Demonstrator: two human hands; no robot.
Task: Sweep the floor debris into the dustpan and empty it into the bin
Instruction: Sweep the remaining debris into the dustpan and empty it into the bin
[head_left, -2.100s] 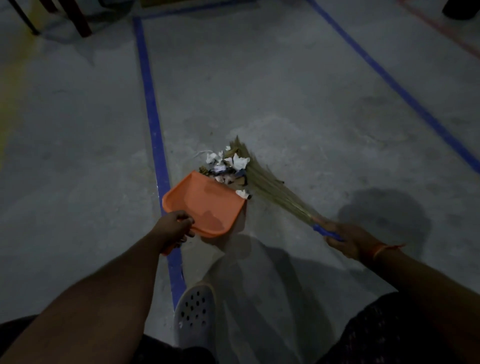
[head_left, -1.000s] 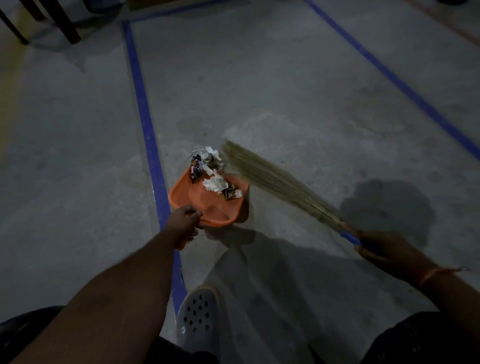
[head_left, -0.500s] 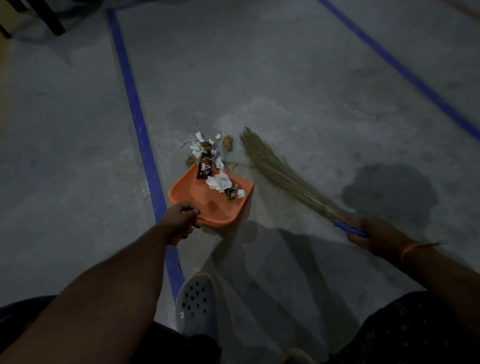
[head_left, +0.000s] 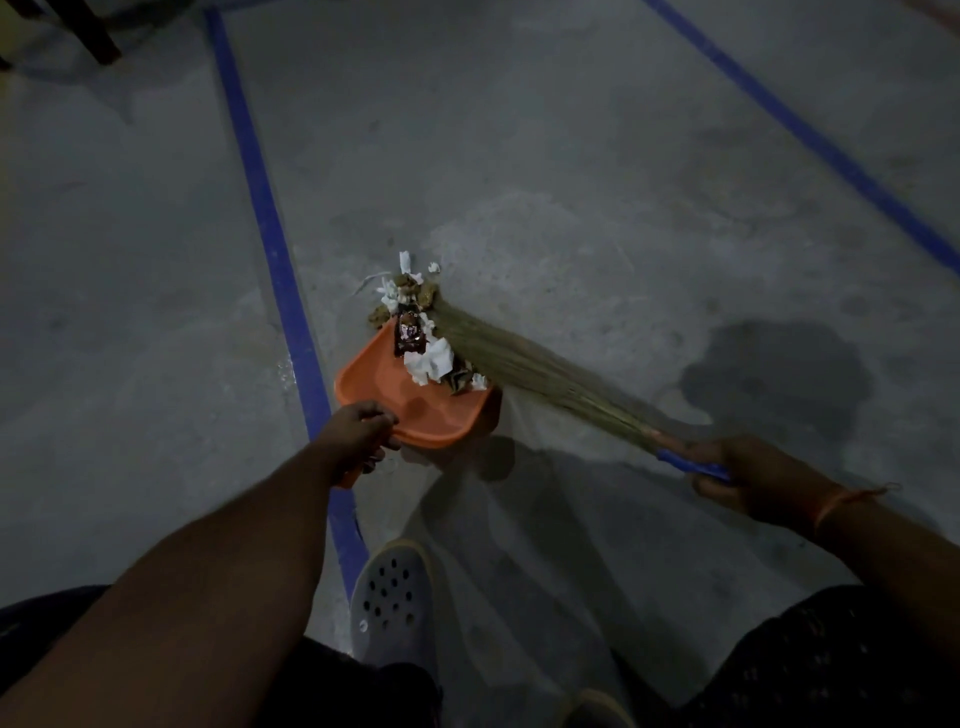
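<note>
- Left hand (head_left: 358, 431) gripping handle of orange dustpan (head_left: 410, 405), fingers curled round it, forearm reaching in from lower left.
- Dustpan resting on grey concrete floor (head_left: 571, 156), mouth pointing away, just right of blue floor line (head_left: 270, 228).
- Debris (head_left: 421, 332) piled at dustpan mouth: white paper scraps, dark wrapper, brown clumps; part inside the pan, part out on floor past the lip.
- Grass broom (head_left: 524, 369) lying diagonally, bristle tips touching debris pile at pan's right edge.
- Grey perforated clog (head_left: 392, 603) at bottom centre, beside blue line.
- Right hand (head_left: 748, 473) clenched round broom's blue handle (head_left: 691, 465), orange thread band (head_left: 836, 504) on wrist.
- Dark stain (head_left: 779, 374) on floor above right hand.
- Second blue line (head_left: 810, 140) running diagonally at upper right.
- Bin not seen.
</note>
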